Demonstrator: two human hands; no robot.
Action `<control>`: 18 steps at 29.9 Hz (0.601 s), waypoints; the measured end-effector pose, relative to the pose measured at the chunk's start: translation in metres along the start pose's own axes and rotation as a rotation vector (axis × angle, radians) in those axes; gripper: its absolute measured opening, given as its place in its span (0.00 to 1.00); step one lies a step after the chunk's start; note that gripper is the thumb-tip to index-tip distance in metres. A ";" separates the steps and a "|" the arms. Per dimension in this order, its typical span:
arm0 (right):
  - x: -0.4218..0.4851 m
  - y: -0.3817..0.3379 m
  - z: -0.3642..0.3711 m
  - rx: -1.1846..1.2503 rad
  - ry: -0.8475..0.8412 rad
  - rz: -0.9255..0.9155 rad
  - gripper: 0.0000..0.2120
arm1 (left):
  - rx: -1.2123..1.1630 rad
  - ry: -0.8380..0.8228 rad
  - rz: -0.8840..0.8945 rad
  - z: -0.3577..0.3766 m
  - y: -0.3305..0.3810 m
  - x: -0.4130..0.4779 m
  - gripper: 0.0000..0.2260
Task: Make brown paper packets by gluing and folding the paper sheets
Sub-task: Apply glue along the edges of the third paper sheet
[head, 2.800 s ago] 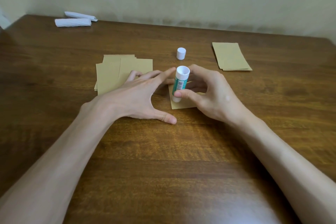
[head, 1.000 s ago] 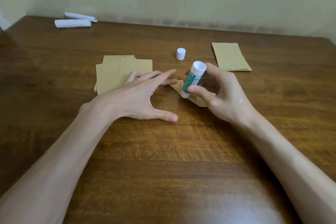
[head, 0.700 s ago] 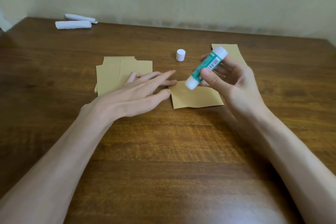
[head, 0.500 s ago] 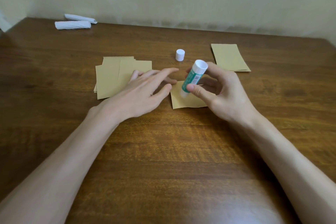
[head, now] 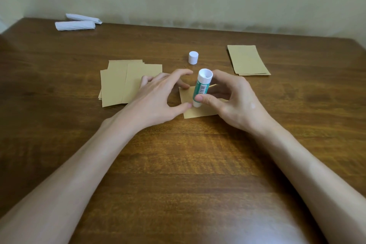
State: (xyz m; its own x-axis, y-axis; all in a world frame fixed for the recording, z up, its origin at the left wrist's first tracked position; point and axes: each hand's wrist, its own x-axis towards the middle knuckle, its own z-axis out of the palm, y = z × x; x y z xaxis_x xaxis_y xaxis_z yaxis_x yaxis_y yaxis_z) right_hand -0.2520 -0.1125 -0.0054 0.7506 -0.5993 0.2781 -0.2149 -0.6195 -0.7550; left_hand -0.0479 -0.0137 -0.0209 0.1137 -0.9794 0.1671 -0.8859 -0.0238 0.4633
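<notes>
Now, sheet (head: 198, 113): lying flat on the table (head: 178, 164), between the two hands.
Glue stick (head: 201, 88): standing nearly upright on the sheet's left part, lower tip touching the paper, hollow white end pointing up.
Right hand (head: 235, 103): covering the sheet's right side, pinching the glue stick — thumb in front, fingers curling behind.
Left hand (head: 156, 99): arching over the sheet's left edge, thumb tip pressing on that edge, forefinger curving above it, gripping nothing.
Cap (head: 193, 57): standing beyond the sheet, apart from it.
Paper stack (head: 122, 85): lying left of the sheet, partly under the left hand's fingers.
Narrower brown pile (head: 247, 59): lying beyond and right of the sheet, well apart.
White rolls (head: 75, 25): lying far beyond the sheet to the left — by the wall.
</notes>
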 end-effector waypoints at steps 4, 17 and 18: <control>-0.001 0.000 -0.006 -0.014 -0.073 -0.020 0.13 | 0.006 -0.001 0.005 0.001 0.000 -0.001 0.32; -0.010 -0.006 -0.015 0.051 -0.148 0.034 0.13 | 0.001 0.002 0.010 0.002 -0.004 0.000 0.31; -0.010 -0.006 -0.016 0.042 -0.152 0.031 0.13 | 0.000 0.004 0.010 0.002 -0.004 0.000 0.31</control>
State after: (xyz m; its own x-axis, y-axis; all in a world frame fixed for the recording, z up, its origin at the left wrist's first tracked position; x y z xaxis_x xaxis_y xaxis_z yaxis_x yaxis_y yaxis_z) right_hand -0.2676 -0.1106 0.0060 0.8310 -0.5317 0.1636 -0.2154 -0.5787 -0.7865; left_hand -0.0451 -0.0142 -0.0241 0.1064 -0.9787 0.1754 -0.8868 -0.0137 0.4619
